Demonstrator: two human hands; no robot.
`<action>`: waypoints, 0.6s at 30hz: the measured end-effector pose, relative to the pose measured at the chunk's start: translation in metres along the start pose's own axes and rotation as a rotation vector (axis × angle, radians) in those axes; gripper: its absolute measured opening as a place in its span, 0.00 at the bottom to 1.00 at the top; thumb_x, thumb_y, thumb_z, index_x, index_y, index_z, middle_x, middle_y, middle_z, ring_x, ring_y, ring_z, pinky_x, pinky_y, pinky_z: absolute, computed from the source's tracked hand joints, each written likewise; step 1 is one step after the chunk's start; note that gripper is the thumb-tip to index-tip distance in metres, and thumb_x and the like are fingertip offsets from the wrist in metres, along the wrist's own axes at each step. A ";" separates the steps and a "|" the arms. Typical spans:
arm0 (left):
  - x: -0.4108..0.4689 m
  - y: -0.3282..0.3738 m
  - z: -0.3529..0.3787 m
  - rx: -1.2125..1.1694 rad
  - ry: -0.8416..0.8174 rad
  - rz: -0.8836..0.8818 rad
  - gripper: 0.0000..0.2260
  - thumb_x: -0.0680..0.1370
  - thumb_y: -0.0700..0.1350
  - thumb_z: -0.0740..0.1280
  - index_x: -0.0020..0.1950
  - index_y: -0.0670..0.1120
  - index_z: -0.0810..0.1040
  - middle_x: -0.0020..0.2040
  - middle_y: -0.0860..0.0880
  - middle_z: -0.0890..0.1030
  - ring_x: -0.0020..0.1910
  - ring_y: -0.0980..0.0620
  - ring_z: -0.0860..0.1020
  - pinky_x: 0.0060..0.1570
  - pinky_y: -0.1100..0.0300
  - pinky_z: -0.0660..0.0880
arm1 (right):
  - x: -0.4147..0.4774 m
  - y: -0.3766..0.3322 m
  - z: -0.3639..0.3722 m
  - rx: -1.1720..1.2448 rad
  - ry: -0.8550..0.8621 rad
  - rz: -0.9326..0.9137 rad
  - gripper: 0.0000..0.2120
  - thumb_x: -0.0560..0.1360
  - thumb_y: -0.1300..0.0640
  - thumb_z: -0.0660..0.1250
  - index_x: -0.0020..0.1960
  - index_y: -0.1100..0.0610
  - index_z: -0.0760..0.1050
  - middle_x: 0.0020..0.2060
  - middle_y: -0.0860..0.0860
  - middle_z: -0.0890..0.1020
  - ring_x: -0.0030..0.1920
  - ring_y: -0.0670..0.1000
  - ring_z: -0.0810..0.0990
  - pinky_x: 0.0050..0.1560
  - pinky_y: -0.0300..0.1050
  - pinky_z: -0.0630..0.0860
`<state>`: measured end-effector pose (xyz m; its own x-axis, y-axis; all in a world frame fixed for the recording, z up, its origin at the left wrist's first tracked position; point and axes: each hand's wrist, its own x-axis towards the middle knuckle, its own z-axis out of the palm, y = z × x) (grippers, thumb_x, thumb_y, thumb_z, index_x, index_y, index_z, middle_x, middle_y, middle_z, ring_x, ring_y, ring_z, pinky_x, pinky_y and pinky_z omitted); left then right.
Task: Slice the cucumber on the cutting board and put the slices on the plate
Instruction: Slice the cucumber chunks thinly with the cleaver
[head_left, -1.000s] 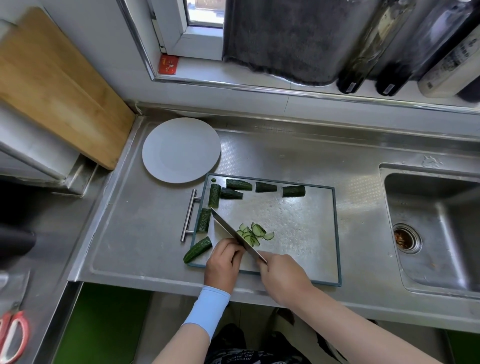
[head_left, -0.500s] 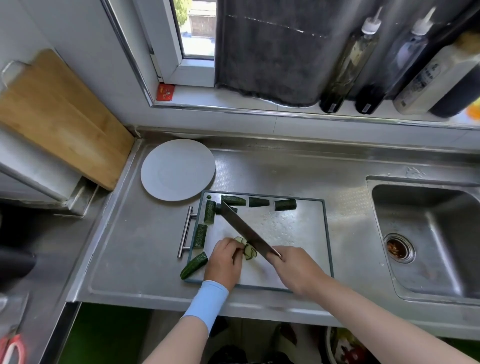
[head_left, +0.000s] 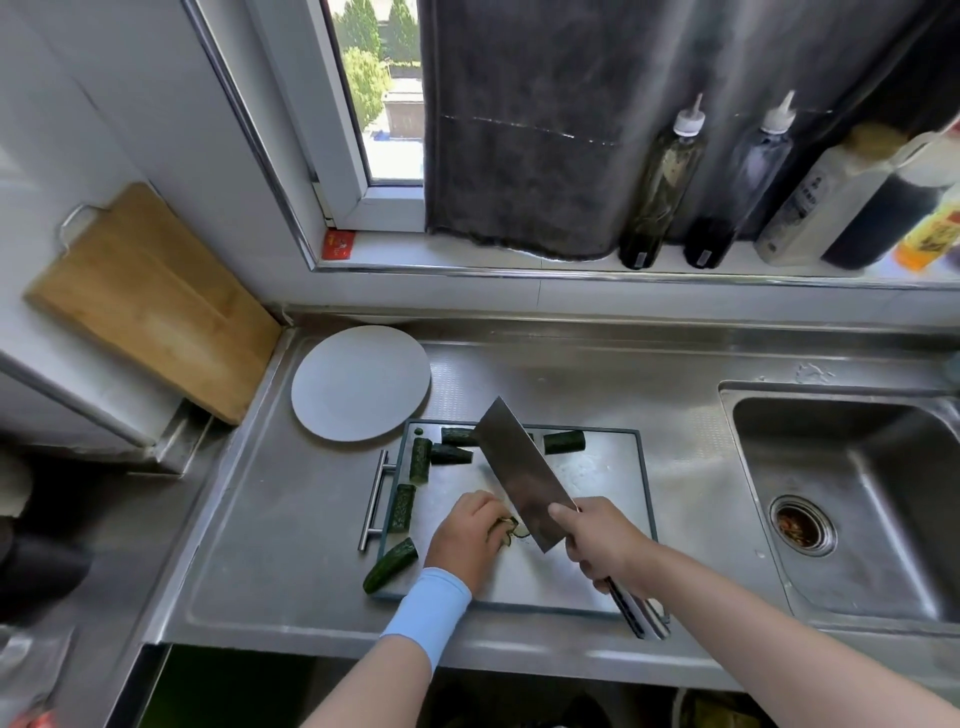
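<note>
Where the counter meets the left wall: a wooden board (head_left: 150, 301) leans tilted against the wall.
Plate (head_left: 361, 384): flat on the steel counter, just beside the far-left corner of the cutting board (head_left: 597, 493).
Cucumber chunks (head_left: 402, 507): dark green pieces along the cutting board's left side and far edge. The near-left one juts over the corner.
Left hand (head_left: 467, 540): knuckles up at the cutting board's near-left middle, fingers curled over the slices (head_left: 511, 532). A light blue sleeve (head_left: 428, 608) covers the wrist.
Slices: mostly hidden under those fingers. A few show between the fingertips and the blade's near corner.
Cleaver (head_left: 519, 473): tilted, broad face up, slanting from far-left to near-right above the cutting board. Its far end hides part of the far row of chunks, and its near corner is just beside the slices.
Right hand (head_left: 602, 545): clenched round the cleaver's handle, just right of the slices. The handle's end pokes past the cutting board's near edge.
Sink (head_left: 727, 395): right, well apart.
Bottles (head_left: 662, 192): on the far sill, beside a dark cloth (head_left: 519, 130).
</note>
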<state>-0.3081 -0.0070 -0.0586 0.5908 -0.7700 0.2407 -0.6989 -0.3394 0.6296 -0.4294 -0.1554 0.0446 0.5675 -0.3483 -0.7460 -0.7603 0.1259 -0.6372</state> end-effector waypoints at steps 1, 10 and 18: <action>0.000 -0.002 -0.001 0.021 -0.004 -0.009 0.05 0.73 0.38 0.72 0.46 0.46 0.81 0.46 0.52 0.77 0.46 0.55 0.74 0.43 0.59 0.76 | 0.000 -0.001 -0.003 -0.026 0.017 -0.022 0.13 0.82 0.51 0.58 0.41 0.54 0.66 0.26 0.50 0.67 0.23 0.50 0.59 0.27 0.38 0.58; 0.023 0.001 -0.062 -0.044 0.518 -0.372 0.10 0.73 0.36 0.58 0.44 0.44 0.78 0.42 0.53 0.76 0.43 0.57 0.69 0.45 0.63 0.67 | -0.006 0.010 -0.024 -0.966 0.264 -0.465 0.12 0.82 0.50 0.55 0.59 0.46 0.75 0.42 0.49 0.83 0.40 0.53 0.78 0.39 0.46 0.74; 0.035 0.035 -0.061 -0.173 -0.401 -0.285 0.14 0.72 0.40 0.59 0.39 0.56 0.80 0.43 0.59 0.80 0.47 0.60 0.77 0.54 0.59 0.75 | -0.006 0.011 -0.025 -1.296 0.307 -0.761 0.13 0.78 0.52 0.60 0.61 0.46 0.75 0.47 0.47 0.83 0.44 0.55 0.81 0.37 0.45 0.65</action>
<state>-0.2869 -0.0124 0.0169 0.5234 -0.8182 -0.2381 -0.4363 -0.4974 0.7498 -0.4494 -0.1747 0.0467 0.9763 -0.1460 -0.1598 -0.1652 -0.9796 -0.1144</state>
